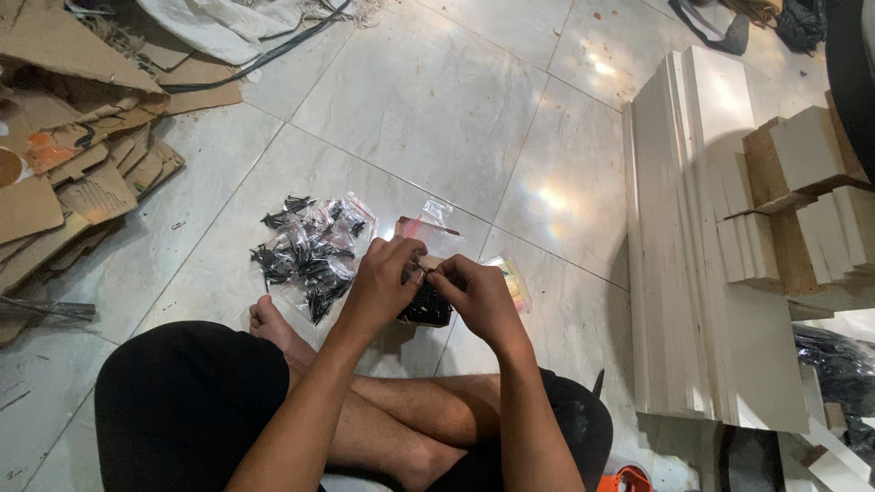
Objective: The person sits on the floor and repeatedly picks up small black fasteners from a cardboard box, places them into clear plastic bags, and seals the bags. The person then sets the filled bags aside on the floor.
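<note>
The left hand (381, 287) is curled nearly closed, its fingertips pinching the top edge of a small clear bag of black screws (427, 308). The right hand (476, 296) meets it there, fingers bent and pressed on the same bag's mouth, so both grip it together just above the floor in front of the crossed legs. Just beyond the left hand lies a heap of filled screw bags (305, 251), with a few empty clear bags (428, 223) beside it. The floor (437, 100) is glossy pale marble tile. Flattened cardboard (64, 137) is piled at the left, white boards (702, 255) are stacked at the right.
</note>
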